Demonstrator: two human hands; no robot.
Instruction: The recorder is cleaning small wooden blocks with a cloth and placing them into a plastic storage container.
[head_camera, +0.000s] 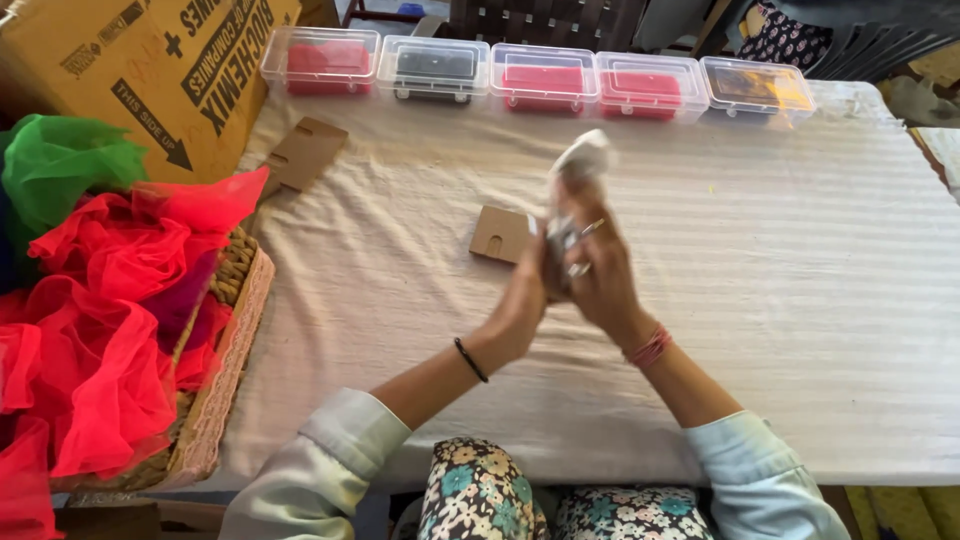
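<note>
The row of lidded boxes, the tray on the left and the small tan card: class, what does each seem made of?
Lidded boxes: clear glossy plastic, contents visible through the walls. Tray: woven straw-like fibre, plaited rim. Small tan card: matt brown cardboard, likely, flat with a cut slot.

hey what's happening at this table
A seated person holds a small pale bundle, blurred, up between the left hand and right hand above a cloth-covered table. A small cardboard piece lies just behind the hands. Five clear plastic boxes line the far edge, and a basket of red netting sits to the left.
</note>
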